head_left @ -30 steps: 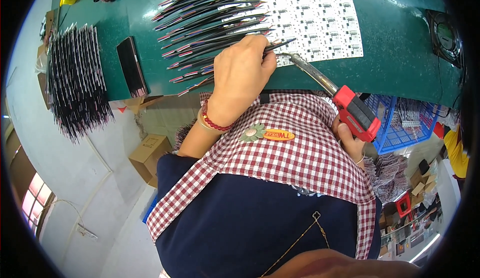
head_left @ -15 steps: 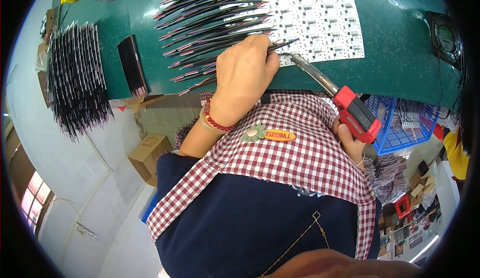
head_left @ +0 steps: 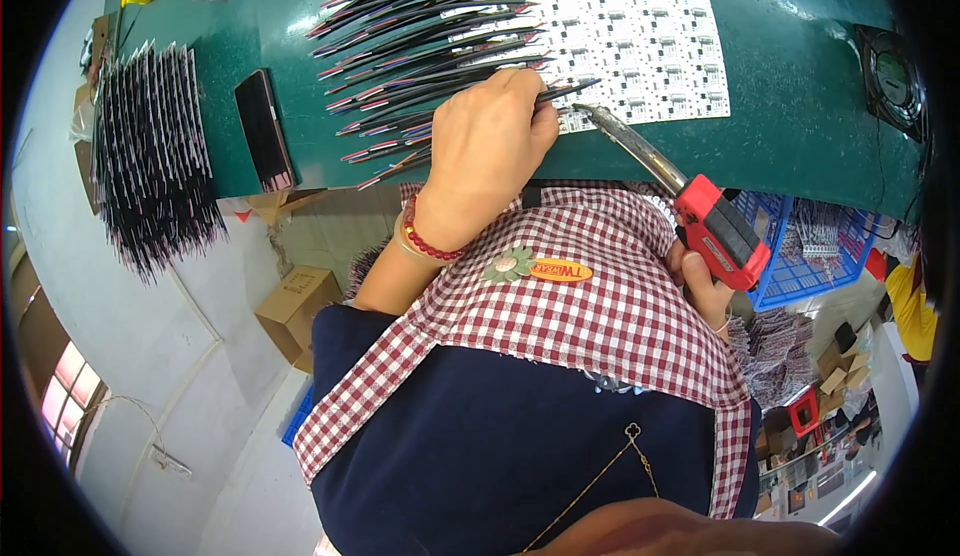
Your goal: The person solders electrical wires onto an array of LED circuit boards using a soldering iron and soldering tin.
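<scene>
My left hand [head_left: 490, 141] is closed, fingers down, over the near edge of a white circuit board panel [head_left: 655, 46]. Pinched in it is a thin black cable [head_left: 572, 90], whose end pokes out to the right of the fingertips. Many similar black cables [head_left: 420, 51] with coloured wire ends lie in rows across the panel's left part. Low on the right, my right hand [head_left: 704, 286] is wrapped round a red and black soldering gun [head_left: 722, 231], its fingers partly hidden by the gun. The gun's metal tip points up-left, close to the cable end and the panel's near edge.
A phone [head_left: 263, 131] lies on the green table [head_left: 790, 146]. Finished-looking cable strips [head_left: 155, 156] hang over its left edge. A black fan [head_left: 890, 81] stands at the right. Below the table are a blue crate [head_left: 810, 266] and a cardboard box [head_left: 298, 306].
The soldering gun has shifted slightly to the right with my right hand, its tip a little farther from my left fingers. My left hand has hardly moved.
</scene>
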Demonstrator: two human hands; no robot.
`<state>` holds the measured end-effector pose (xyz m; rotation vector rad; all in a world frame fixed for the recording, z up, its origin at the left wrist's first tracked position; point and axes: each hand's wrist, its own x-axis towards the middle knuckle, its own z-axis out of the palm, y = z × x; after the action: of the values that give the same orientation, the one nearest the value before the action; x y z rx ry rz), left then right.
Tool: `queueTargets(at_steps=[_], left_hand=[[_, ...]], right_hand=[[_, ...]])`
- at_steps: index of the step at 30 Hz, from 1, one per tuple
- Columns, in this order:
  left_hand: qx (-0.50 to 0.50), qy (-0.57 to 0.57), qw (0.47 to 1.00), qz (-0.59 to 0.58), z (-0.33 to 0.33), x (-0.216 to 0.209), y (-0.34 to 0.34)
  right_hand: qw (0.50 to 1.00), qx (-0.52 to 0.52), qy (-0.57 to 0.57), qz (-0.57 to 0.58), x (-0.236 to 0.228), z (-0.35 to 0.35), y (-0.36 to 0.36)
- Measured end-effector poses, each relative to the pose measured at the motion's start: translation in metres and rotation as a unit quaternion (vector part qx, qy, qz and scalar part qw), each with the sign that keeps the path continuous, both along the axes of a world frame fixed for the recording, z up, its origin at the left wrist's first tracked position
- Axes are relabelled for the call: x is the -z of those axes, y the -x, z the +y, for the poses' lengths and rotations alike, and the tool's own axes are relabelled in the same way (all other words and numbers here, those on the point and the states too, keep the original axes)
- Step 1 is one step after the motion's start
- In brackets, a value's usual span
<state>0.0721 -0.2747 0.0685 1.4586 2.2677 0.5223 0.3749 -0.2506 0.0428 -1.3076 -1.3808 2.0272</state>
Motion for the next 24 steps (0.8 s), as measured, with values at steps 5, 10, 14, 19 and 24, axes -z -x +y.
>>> queueTargets(at_steps=[5,10,14,19,24], left_hand=[[0.006,0.007,1.000,0.014,0.0002,-0.0008,-0.0011],[0.000,0.003,1.000,0.026,0.0006,-0.0005,-0.0035],[0.008,-0.007,0.999,0.030,0.0006,0.0003,-0.0037],[0.006,-0.007,0.999,0.032,0.0002,0.0015,-0.0051],[0.009,-0.006,0.999,0.039,-0.0004,0.0023,-0.0051]], right_hand=[[1.000,0.008,-0.002,-0.006,0.0040,-0.0019,-0.0012],[0.998,-0.043,-0.043,-0.029,0.0052,-0.0006,-0.0039],[0.996,-0.064,-0.060,-0.023,0.0052,0.0009,-0.0038],[0.995,-0.058,-0.081,-0.023,0.0035,-0.0001,-0.0022],[0.999,-0.003,-0.036,0.028,-0.0007,-0.0023,-0.0005]])
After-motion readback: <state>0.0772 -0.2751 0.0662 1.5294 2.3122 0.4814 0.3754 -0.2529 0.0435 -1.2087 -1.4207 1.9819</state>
